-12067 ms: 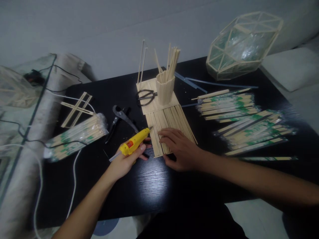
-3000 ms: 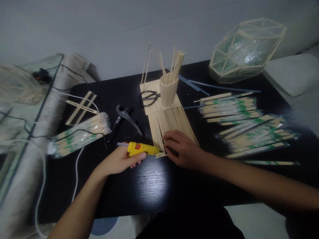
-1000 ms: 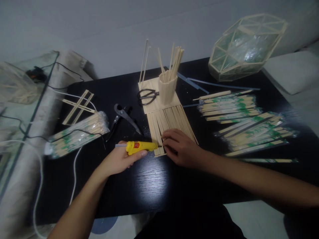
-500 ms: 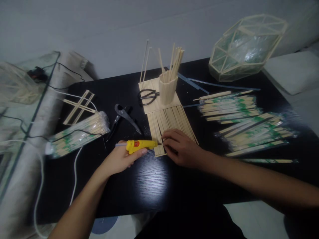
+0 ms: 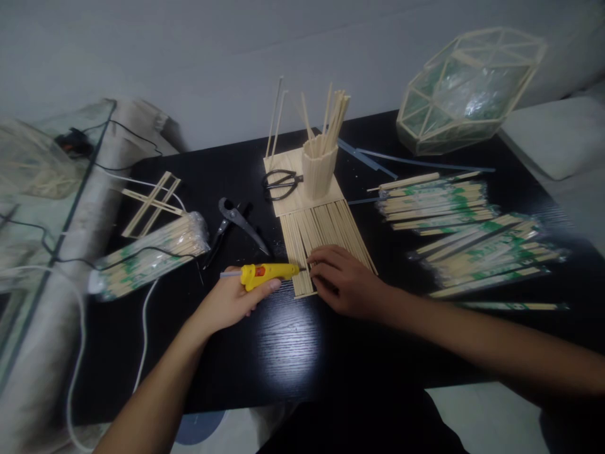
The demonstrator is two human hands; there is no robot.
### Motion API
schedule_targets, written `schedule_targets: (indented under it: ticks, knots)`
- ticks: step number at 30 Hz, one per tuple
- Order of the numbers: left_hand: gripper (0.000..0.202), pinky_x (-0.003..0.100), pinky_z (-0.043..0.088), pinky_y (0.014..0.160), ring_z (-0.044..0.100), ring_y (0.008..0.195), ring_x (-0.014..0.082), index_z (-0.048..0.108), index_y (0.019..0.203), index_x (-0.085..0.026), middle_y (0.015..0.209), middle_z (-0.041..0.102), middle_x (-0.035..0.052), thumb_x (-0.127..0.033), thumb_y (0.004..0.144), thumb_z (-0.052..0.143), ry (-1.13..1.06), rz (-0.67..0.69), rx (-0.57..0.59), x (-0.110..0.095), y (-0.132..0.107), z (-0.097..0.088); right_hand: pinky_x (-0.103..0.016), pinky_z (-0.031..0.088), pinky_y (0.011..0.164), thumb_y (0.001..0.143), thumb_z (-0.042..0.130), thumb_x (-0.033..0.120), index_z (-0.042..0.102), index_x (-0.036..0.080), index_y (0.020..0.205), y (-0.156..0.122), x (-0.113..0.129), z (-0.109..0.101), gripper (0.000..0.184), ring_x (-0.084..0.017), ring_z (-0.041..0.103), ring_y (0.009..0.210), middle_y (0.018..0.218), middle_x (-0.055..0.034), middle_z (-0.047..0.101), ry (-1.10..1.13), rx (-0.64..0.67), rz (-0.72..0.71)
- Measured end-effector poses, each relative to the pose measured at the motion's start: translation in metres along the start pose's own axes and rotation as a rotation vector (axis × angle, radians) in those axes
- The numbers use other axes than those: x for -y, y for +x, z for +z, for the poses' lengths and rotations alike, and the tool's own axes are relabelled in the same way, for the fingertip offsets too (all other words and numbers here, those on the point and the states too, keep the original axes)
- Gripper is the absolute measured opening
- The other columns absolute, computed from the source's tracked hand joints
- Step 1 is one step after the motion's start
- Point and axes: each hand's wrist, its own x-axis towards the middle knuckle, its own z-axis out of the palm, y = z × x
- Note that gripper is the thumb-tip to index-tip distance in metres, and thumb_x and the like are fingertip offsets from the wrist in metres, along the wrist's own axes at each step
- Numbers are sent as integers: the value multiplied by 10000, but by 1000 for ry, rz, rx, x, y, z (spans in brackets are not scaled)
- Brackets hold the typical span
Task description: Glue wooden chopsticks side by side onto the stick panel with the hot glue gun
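Now the glue gun (image 5: 268, 273) sits tight in the left hand (image 5: 231, 300), tip (image 5: 302, 270) at the sticks (image 5: 326, 227) on the counter (image 5: 378, 353). The right hand (image 5: 347, 284) curls over them; can't tell if holding any. Looks like gluing; next needs a steady tip.

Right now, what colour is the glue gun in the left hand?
Yellow, with a red-orange patch; the head view shows the glue gun best.

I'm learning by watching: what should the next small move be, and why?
Perhaps nudge the flat row of sticks closer together with the right hand: a dark gap shows between them near the nozzle of the yellow glue gun in the left hand.
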Motion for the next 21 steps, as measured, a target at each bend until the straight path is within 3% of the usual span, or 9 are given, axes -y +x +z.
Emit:
schedule_targets:
  ticks: [11, 21]
  knots:
    - [466, 188, 523, 389, 588, 449, 106, 689, 777, -169, 638, 648, -3, -597, 938, 776, -180, -92, -27, -6, 3, 0, -526, 653, 976, 983, 582, 44, 654, 198, 1132, 0, -1, 2, 226, -313, 690, 1147, 1161, -156, 722, -40, -99, 39]
    - [403, 182, 550, 420, 615, 479, 102, 738, 834, -152, 666, 685, 4, -538, 940, 791, -200, -59, -21, -6, 5, -1, -560, 632, 1020, 941, 627, 77, 653, 205, 1126, -2, 0, 2, 227, -338, 682, 1183, 1186, -159, 716, -45, -72, 60]
